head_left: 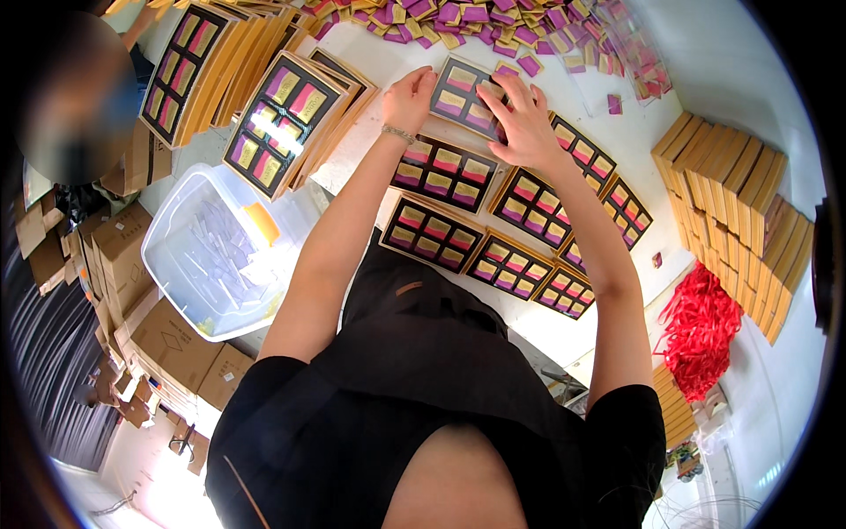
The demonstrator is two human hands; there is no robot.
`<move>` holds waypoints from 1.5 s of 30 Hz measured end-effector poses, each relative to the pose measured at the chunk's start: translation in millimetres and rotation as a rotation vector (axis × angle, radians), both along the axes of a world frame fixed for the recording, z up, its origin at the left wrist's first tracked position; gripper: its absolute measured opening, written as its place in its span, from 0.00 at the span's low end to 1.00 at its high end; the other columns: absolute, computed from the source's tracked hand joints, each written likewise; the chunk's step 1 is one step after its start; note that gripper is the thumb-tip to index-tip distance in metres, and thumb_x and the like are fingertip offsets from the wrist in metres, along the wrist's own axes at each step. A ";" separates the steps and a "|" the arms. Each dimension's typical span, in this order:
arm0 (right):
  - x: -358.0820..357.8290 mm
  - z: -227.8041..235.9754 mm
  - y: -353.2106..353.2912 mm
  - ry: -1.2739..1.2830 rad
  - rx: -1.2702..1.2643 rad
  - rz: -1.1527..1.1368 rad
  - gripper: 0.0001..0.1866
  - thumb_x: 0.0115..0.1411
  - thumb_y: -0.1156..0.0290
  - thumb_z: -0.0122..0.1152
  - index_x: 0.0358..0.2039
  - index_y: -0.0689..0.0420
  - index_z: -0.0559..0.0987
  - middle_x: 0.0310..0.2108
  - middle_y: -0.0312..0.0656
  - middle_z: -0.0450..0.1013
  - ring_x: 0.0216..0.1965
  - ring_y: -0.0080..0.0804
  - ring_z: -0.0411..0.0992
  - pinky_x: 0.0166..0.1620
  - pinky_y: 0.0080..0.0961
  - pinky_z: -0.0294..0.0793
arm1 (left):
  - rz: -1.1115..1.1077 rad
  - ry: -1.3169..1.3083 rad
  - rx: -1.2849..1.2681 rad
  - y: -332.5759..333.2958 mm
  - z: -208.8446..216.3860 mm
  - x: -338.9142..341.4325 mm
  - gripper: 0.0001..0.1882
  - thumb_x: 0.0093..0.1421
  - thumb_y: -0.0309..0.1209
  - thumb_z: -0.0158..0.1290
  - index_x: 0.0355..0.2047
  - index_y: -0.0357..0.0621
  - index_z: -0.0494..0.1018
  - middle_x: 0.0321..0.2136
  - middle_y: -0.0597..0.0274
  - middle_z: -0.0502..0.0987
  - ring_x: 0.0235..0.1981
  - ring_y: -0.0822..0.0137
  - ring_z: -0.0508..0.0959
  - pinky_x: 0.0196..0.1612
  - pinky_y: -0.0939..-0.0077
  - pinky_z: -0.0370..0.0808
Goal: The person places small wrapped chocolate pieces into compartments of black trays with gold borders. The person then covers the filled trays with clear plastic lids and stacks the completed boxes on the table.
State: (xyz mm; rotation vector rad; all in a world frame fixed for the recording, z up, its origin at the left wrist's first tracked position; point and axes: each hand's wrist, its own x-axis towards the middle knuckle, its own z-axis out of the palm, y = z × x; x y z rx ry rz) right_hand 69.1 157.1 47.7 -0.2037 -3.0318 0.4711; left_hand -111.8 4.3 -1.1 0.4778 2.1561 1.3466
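Observation:
A shallow black box (458, 81) with purple, pink and gold packets in its compartments lies under my hands. Its top looks greyish, as if a clear cover lies over it. My left hand (408, 104), with a bracelet at the wrist, has its fingers closed at the box's left edge. Spread fingers of my right hand (527, 119) rest over the box's right side and hide part of it. Nearer to me, rows of similar filled boxes (445, 175) lie side by side on the white table (357, 159).
Loose packets (493, 22) are heaped at the far edge. Stacked filled boxes (282, 123) stand at left, beside a clear plastic bin (189, 264). To the right are box stacks (731, 194) and red ribbons (703, 326). Another person (75, 97) is at far left.

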 end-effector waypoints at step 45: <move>151.6 124.7 26.8 -0.125 -0.979 -0.484 0.43 0.46 0.53 0.74 0.61 0.53 0.69 0.62 0.49 0.65 0.65 0.46 0.59 0.62 0.48 0.61 | -0.952 0.025 0.162 66.4 130.8 91.7 0.23 0.51 0.32 0.68 0.45 0.34 0.73 0.36 0.53 0.81 0.37 0.63 0.81 0.44 0.73 0.78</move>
